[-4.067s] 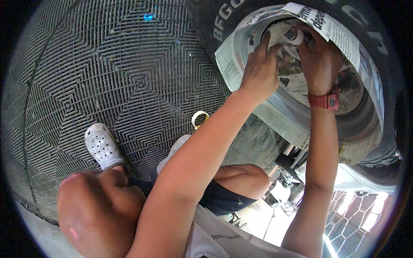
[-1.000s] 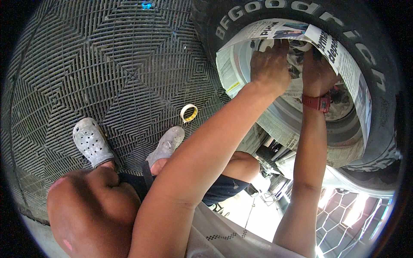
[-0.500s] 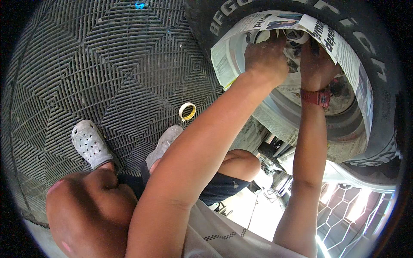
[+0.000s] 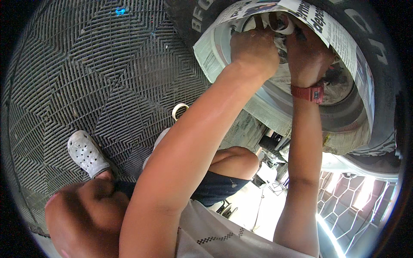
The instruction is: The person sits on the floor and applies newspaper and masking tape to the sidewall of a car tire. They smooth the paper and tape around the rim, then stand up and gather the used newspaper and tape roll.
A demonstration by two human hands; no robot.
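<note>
A large black tyre (image 4: pixel 373 32) stands on its wheel in front of me, with sheets of newspaper (image 4: pixel 344 47) tucked round between the tyre and the rim. Both my hands are inside the wheel, by the spokes and hub. My left hand (image 4: pixel 254 48) has its fingers curled closed, their tips out of sight. To its right, my right hand (image 4: pixel 307 53), with a red watch (image 4: pixel 307 93) at the wrist, is also bent closed, its fingertips hidden. A white curved band (image 4: pixel 285 28) shows between the hands; whether either one grips it is unclear.
A tape roll (image 4: pixel 175 112) lies on the black ribbed floor mat (image 4: pixel 116 81), partly behind my left forearm. My grey clog (image 4: pixel 86 150) is on the mat at lower left. White wire mesh (image 4: pixel 344 215) shows at lower right.
The view has shifted, so the wheel and mat appear farther left and higher. My hands stay inside the wheel, and more of the tape roll is covered by my left forearm.
</note>
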